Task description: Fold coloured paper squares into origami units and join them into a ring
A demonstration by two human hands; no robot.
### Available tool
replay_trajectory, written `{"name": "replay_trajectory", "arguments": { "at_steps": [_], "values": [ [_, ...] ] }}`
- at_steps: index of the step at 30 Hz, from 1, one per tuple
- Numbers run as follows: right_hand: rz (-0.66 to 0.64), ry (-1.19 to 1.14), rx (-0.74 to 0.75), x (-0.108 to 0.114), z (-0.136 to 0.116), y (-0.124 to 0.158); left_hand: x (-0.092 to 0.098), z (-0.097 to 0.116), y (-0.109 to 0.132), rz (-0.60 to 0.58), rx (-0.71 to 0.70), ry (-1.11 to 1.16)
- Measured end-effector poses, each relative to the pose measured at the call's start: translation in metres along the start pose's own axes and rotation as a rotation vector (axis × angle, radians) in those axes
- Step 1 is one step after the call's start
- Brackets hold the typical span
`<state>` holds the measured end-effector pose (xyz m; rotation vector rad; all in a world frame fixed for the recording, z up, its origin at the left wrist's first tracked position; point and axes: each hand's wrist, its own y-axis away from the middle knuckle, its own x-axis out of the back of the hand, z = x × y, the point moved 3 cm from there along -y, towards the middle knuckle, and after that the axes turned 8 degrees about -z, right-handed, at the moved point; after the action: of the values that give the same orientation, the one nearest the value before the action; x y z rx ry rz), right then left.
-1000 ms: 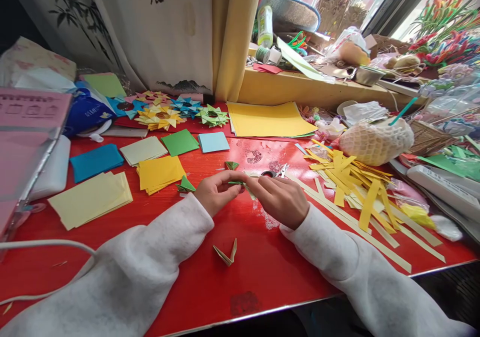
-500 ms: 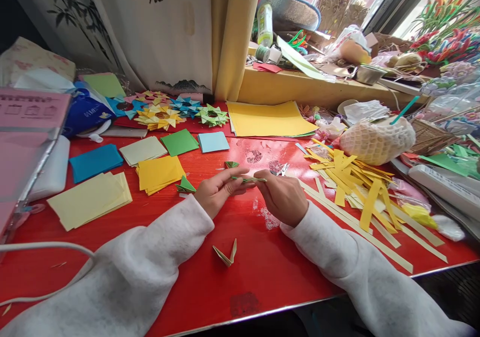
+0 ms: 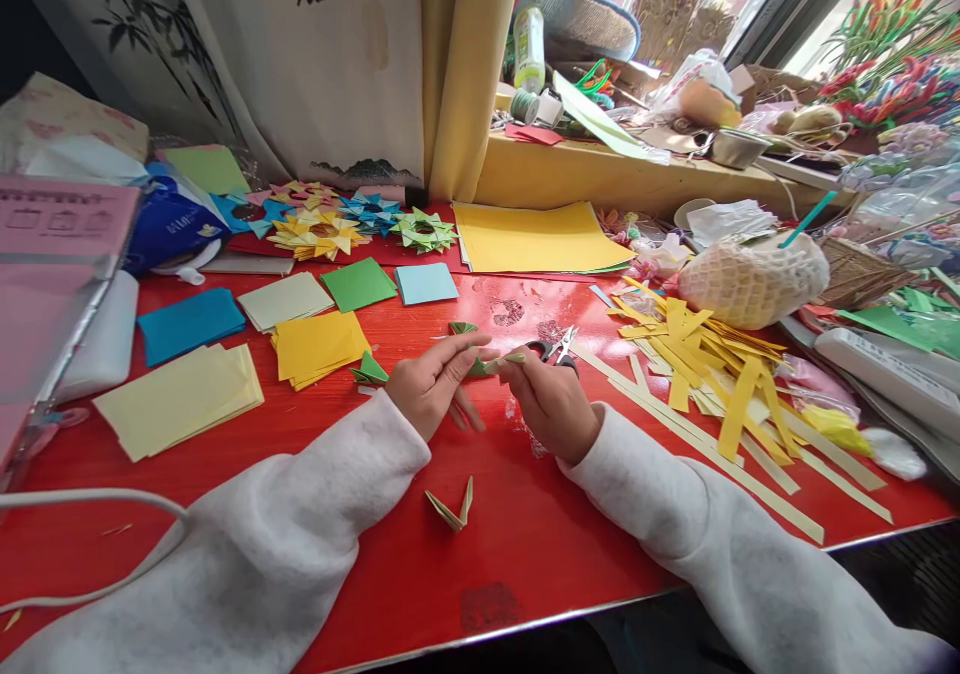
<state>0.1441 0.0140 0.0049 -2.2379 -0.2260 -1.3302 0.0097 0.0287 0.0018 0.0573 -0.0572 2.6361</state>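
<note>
Between my two hands is a small folded paper piece (image 3: 484, 365), green with a pale cream part. My left hand (image 3: 429, 384) pinches its green side between thumb and index finger, the other fingers hanging below. With closed fingers my right hand (image 3: 551, 399) grips the pale end. Just beyond my left hand lies a green folded triangle (image 3: 462, 327), and another green folded piece (image 3: 369, 370) sits to its left. A cream folded V-shaped piece (image 3: 451, 510) stands on the red table nearer to me. Black-handled scissors (image 3: 559, 347) lie behind my right hand.
Stacks of coloured paper, among them yellow (image 3: 321, 346) and blue (image 3: 191, 325), lie at left. Folded paper stars (image 3: 319, 234) sit at the back. Cut yellow strips (image 3: 697, 374) spread at right beside a net-wrapped fruit (image 3: 754, 279). A white cable (image 3: 97, 494) crosses the left edge.
My right hand has shifted slightly left and turned, uncovering the scissors. The folded paper has tilted, showing more green and cream. My left hand's lower fingers have dropped.
</note>
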Motion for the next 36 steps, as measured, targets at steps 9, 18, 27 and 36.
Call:
{"name": "replay_trajectory", "arguments": {
  "at_steps": [9, 18, 27, 36],
  "values": [
    [0.098, -0.606, -0.249, 0.001, 0.013, -0.004, 0.019, 0.014, 0.004, 0.266, -0.018, -0.158],
    [0.008, -0.923, -0.323, -0.002, 0.011, -0.006, 0.013, -0.001, -0.008, 0.211, 0.033, 0.034],
    [-0.017, -0.870, -0.354, -0.015, 0.010, -0.003, 0.010, -0.004, -0.005, 0.093, 0.072, -0.013],
    [-0.089, -0.741, -0.355, -0.014, 0.009, -0.002, 0.010, -0.003, -0.006, 0.096, 0.098, -0.174]
  ]
}}
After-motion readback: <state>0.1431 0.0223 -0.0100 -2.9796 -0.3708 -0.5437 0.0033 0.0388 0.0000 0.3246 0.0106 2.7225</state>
